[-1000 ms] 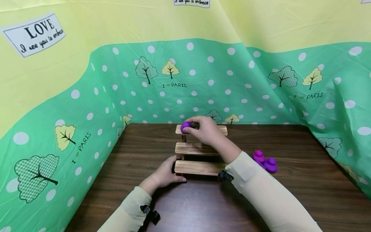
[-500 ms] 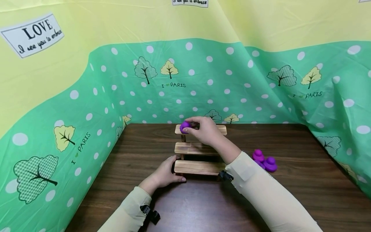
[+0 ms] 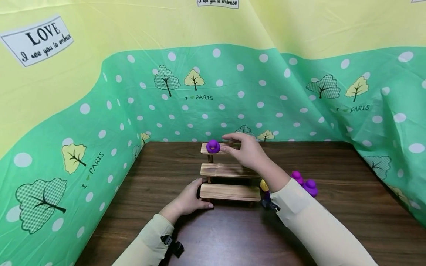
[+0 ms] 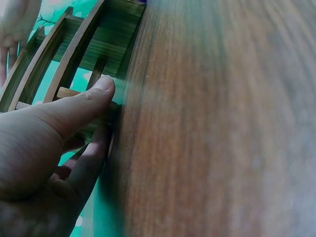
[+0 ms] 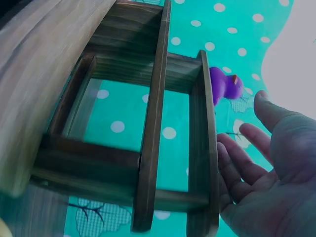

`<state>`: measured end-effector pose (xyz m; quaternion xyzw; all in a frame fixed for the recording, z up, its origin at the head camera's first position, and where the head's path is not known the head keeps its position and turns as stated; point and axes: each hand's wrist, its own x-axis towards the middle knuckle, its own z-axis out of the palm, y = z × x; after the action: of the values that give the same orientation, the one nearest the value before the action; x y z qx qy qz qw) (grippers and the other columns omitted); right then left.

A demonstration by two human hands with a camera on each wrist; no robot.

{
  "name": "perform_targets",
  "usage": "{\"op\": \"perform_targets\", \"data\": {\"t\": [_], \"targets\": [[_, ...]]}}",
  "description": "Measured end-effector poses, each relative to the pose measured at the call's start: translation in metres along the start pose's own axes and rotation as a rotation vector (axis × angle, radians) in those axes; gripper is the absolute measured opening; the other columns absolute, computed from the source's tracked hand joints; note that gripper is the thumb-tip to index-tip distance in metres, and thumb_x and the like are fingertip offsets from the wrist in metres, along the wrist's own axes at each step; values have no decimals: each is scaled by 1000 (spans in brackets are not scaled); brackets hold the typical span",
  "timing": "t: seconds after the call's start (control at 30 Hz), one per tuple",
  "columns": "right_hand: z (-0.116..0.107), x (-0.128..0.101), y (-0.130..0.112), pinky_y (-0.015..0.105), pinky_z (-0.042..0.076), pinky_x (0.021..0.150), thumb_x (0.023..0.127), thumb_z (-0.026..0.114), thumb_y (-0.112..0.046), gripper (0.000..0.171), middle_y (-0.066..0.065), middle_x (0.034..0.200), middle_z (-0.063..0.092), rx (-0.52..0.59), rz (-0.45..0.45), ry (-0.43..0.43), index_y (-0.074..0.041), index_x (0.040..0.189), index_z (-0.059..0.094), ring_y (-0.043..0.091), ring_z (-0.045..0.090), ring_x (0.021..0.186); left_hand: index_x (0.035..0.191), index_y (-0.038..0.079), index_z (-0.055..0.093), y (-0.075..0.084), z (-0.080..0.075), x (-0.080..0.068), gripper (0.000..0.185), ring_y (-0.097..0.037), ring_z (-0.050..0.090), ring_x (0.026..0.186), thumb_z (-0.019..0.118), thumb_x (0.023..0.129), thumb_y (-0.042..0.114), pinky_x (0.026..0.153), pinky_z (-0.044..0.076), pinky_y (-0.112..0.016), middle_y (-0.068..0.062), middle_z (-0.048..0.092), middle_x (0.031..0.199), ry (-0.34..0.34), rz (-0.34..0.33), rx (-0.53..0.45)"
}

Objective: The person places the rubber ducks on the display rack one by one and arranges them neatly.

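Note:
A three-tier wooden display stand (image 3: 229,192) stands on the table, its steps rising toward the back. On the left end of its top tier sits a small purple rubber duck (image 3: 213,146), its orange beak visible in the right wrist view. My right hand (image 3: 247,149) is just right of the duck, fingers extended and holding nothing; the right wrist view shows a gap between this hand (image 5: 266,163) and the duck (image 5: 225,85). My left hand (image 3: 188,197) grips the stand's lower left side, with the thumb (image 4: 94,101) in front and the fingers behind.
Purple and magenta ducks (image 3: 311,188) sit together on the table right of the stand, partly behind my right sleeve. A yellow rounded thing (image 3: 264,185) peeks out beside the right wrist. Polka-dot green and yellow cloth (image 3: 186,122) encloses the dark wooden table (image 3: 159,166).
My right hand has let go of the purple duck and moved slightly right, leaving it on the top tier. The yellow thing has come into view. My left hand has stayed put.

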<state>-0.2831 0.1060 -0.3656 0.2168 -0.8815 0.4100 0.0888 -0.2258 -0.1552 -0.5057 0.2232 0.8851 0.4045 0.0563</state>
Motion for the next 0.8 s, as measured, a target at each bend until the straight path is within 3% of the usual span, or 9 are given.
{"op": "perform_targets", "data": {"t": [0.33, 0.57, 0.7, 0.8], "targets": [[-27, -30, 24, 50, 54, 95, 95, 81, -32, 39, -1, 125, 70, 16, 8, 67, -23, 131, 73, 25, 66, 112, 140, 9, 54, 3, 0, -1, 82, -20, 61, 113, 99, 74, 27, 101, 49, -45, -5, 61, 126, 4, 4, -34], [-51, -58, 53, 54, 51, 97, 96, 79, -30, 37, 5, 122, 71, -57, -8, 175, -15, 129, 73, 30, 64, 116, 142, 8, 53, 1, 1, -1, 83, -21, 61, 115, 98, 75, 28, 102, 49, -45, -6, 60, 129, 2, -3, -27], [-70, -71, 63, 43, 49, 94, 97, 79, -24, 30, 6, 121, 72, -79, -15, 285, -12, 124, 75, 29, 64, 116, 141, 8, 53, 1, 0, -1, 83, -21, 61, 114, 98, 75, 29, 102, 49, -46, -6, 60, 128, 2, -5, -21], [-82, -79, 70, 37, 46, 92, 97, 79, -26, 30, 6, 118, 72, -83, 24, 319, -12, 123, 76, 29, 64, 114, 142, 9, 53, 0, 0, -1, 84, -21, 61, 114, 99, 74, 29, 102, 49, -45, -5, 60, 128, 6, -4, -21]]}}
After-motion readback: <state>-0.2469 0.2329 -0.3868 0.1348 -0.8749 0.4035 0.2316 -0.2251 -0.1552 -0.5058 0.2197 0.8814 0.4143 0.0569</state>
